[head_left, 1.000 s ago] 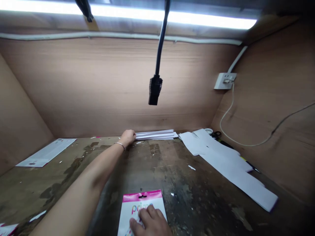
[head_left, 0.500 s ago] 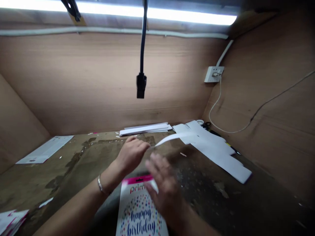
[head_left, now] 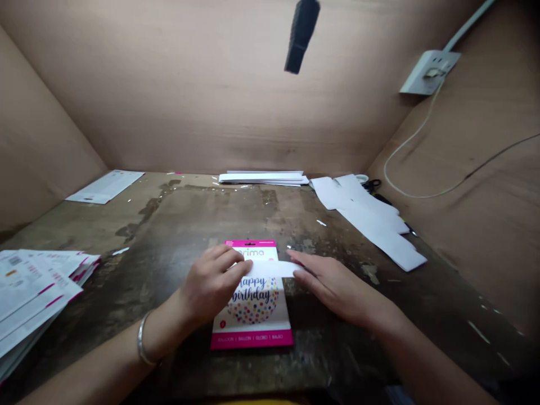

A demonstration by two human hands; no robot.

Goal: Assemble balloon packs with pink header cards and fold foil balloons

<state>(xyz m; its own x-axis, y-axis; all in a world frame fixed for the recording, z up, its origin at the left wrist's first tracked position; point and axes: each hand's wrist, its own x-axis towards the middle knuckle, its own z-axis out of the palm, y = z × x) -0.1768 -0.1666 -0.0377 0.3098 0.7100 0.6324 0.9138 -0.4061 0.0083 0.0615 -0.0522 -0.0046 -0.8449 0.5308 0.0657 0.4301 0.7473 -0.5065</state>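
Observation:
A balloon packet (head_left: 258, 329) with pink bands and "happy birthday" lettering lies flat on the worktop in front of me. Across its upper part runs a white paper strip (head_left: 272, 269), stretched between my two hands. My left hand (head_left: 215, 281), with a silver bangle at the wrist, pinches the strip's left end over the packet's left edge. At the other end, just beyond the packet's right edge, my right hand (head_left: 331, 284) has the strip between thumb and fingers. The strip hides part of the packet's print.
Stacked printed cards (head_left: 37, 298) lie at the left, and one more card (head_left: 107, 187) sits at the back left. White strips (head_left: 264, 178) are piled by the back wall. Larger white sheets (head_left: 371, 219) spread at the right, beside black scissors (head_left: 373, 184). A black connector (head_left: 301, 36) hangs above.
The strip has come from the sheets at the right to lie across the packet. My right hand has closed on its free end. The view has tilted down, showing the whole packet.

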